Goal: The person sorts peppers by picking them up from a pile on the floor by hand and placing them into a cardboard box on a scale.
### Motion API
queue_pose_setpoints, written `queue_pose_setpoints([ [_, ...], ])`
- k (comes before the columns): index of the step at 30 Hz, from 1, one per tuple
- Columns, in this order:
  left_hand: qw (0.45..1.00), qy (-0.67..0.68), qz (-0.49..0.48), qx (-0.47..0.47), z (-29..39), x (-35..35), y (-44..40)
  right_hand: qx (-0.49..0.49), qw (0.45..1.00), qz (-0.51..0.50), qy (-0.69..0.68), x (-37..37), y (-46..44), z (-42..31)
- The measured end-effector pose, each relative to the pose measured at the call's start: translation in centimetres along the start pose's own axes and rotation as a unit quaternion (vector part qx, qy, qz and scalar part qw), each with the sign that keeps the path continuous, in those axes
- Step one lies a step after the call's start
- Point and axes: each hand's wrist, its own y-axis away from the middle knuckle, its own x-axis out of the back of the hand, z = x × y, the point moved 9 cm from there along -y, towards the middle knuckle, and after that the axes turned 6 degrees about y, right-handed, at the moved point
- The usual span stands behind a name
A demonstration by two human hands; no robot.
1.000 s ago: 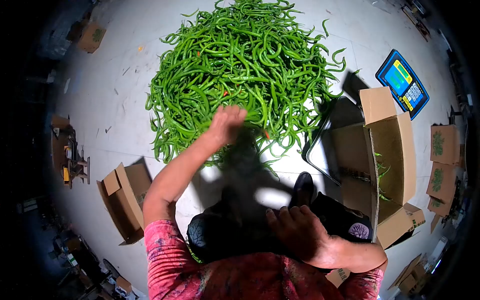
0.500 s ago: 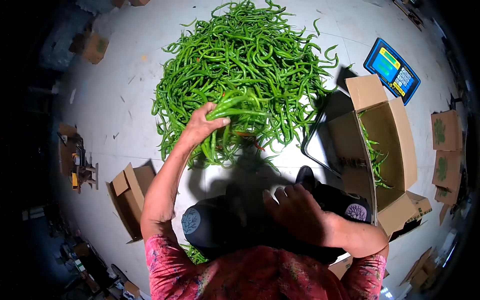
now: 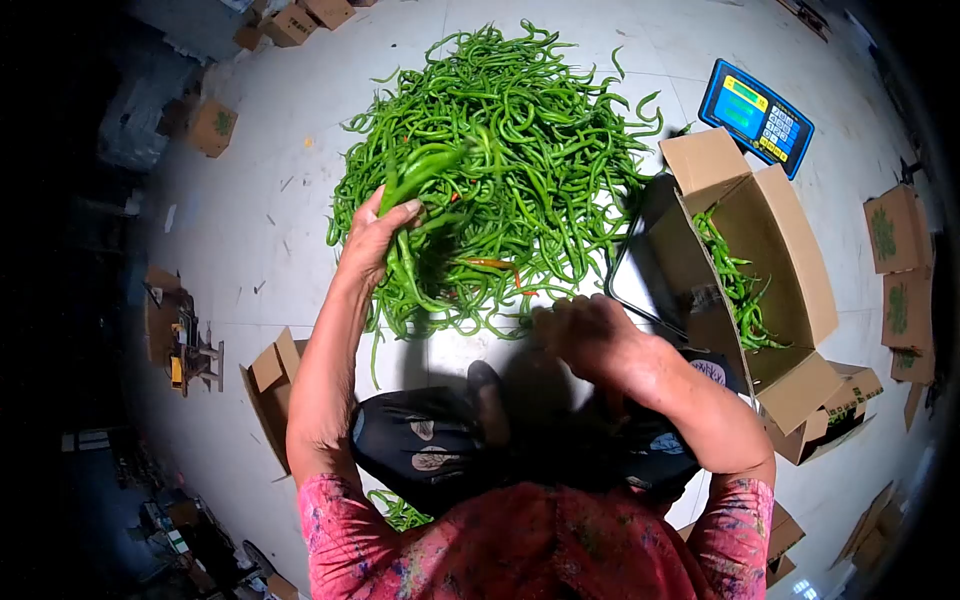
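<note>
- Green peppers, held bunch: long, slender; in the grip of the left hand, raised at the near left side of the pile.
- Left hand: thumb and fingers closed around the bunch, thumb on the near side.
- Pepper pile: large loose heap of green peppers on the floor, ahead of the person; a few orange-red pieces at its near edge.
- Right hand: near the pile's near right edge, in shadow; fingers appear bent, but how far open, and whether anything is held, cannot be told.
- Open carton: cardboard, flaps spread, right of the pile; green peppers along its left inner side.
- Keypad display: blue-edged, tilted, just beyond the carton.
- Small carton: open, beside the left forearm.
- Floor: pale, tiled.
</note>
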Motion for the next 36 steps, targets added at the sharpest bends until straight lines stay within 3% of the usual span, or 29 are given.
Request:
queue_pose_setpoints([
  [7, 0.993, 0.119, -0.016, 0.004, 1.4, -1.7, 2.9, -0.082, 0.953, 0.239, -0.169, 6.6, 0.6, 3.8],
  [8, 0.992, 0.129, -0.011, 0.010, 1.6, -2.1, 3.5, -0.079, 0.926, 0.327, -0.169, 7.8, 1.3, 4.4],
  [13, 0.989, 0.141, -0.048, 0.004, 2.7, -4.6, 6.2, -0.196, 0.818, 0.424, -0.337, 10.4, 3.3, 7.7],
  [17, 0.981, 0.179, -0.069, 0.017, 2.7, -6.7, 7.7, -0.241, 0.793, 0.327, -0.453, 8.0, 1.8, 9.4],
  [19, 0.978, 0.185, -0.096, 0.021, 2.2, -7.4, 7.7, -0.210, 0.792, 0.244, -0.518, 6.1, 0.2, 9.3],
  [23, 0.971, 0.210, -0.106, 0.031, 1.0, -9.1, 7.6, -0.142, 0.765, 0.216, -0.590, 4.8, -1.7, 7.5],
  [25, 0.960, 0.247, -0.112, 0.064, -0.3, -10.0, 7.6, -0.141, 0.770, 0.120, -0.611, 3.8, -2.4, 7.3],
  [32, 0.939, 0.306, -0.124, 0.095, -2.3, -9.9, 7.0, -0.145, 0.682, 0.234, -0.677, 5.1, -1.6, 10.2],
  [36, 0.919, 0.363, -0.128, 0.088, -2.7, -8.2, 6.1, -0.104, 0.567, 0.284, -0.766, 6.8, 0.0, 11.4],
])
